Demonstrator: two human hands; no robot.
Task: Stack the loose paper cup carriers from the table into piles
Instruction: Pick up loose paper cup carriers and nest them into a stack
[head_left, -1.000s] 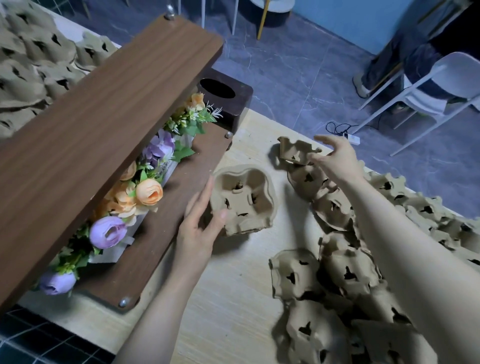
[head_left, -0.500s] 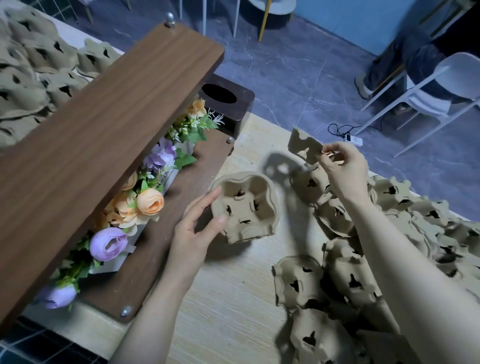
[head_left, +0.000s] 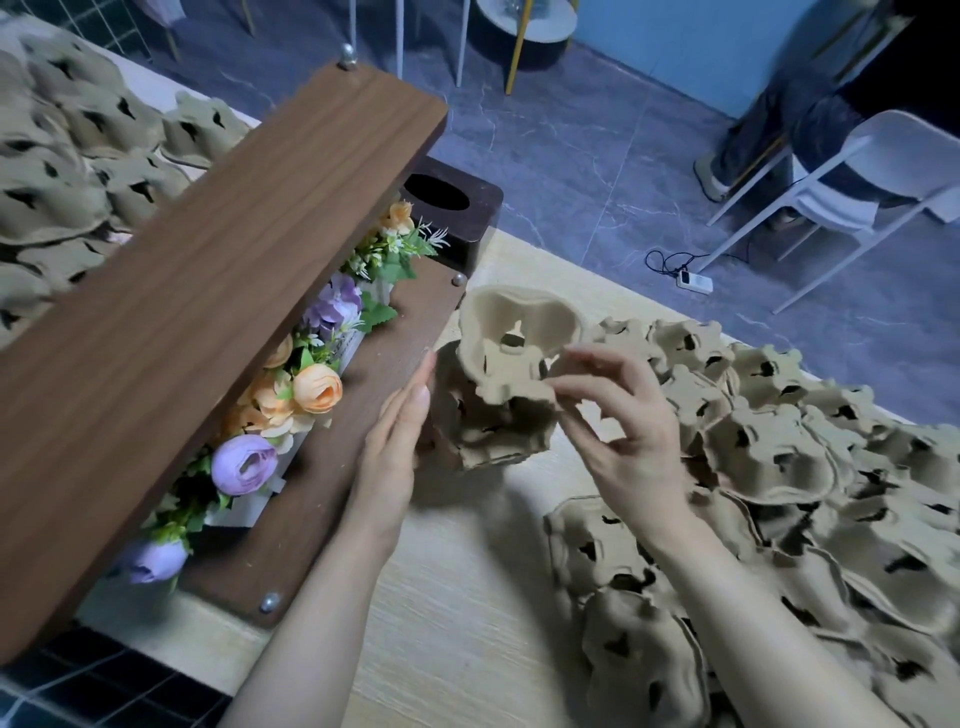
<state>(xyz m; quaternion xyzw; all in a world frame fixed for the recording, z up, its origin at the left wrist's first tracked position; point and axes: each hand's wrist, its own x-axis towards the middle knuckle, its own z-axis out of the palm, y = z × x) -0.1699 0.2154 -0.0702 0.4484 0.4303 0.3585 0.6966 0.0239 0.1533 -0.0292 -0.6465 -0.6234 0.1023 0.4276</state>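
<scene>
Centrally, the right hand (head_left: 621, 415) pinches the near rim of a single cup carrier (head_left: 511, 345) between thumb and curled fingers, holding it tilted, its hollow side facing the camera, directly above a second carrier (head_left: 493, 431) that sits on the table (head_left: 467, 597). Whether the two carriers touch cannot be told. The left hand (head_left: 397, 441) lies with fingers straight and together, flat against the left side of the lower carrier, gripping nothing. Both carriers lie toward the table's far edge, just beside the right end of a wooden shelf unit (head_left: 208, 249). Loose carriers (head_left: 779, 457) cover the table's right side in an overlapping heap that runs from the far edge to the near right corner, just beside the right forearm. More carriers (head_left: 67, 156) are spread behind the shelf unit at far left. Artificial flowers (head_left: 291, 395), orange and purple, fill the gap between the shelf unit's top board and base board. A dark wooden box (head_left: 457, 208) with an oval opening stands at the shelf unit's far end. Beyond the table, a white chair (head_left: 841, 197) stands on the grey floor, with a seated person's legs (head_left: 753, 130) near it.
</scene>
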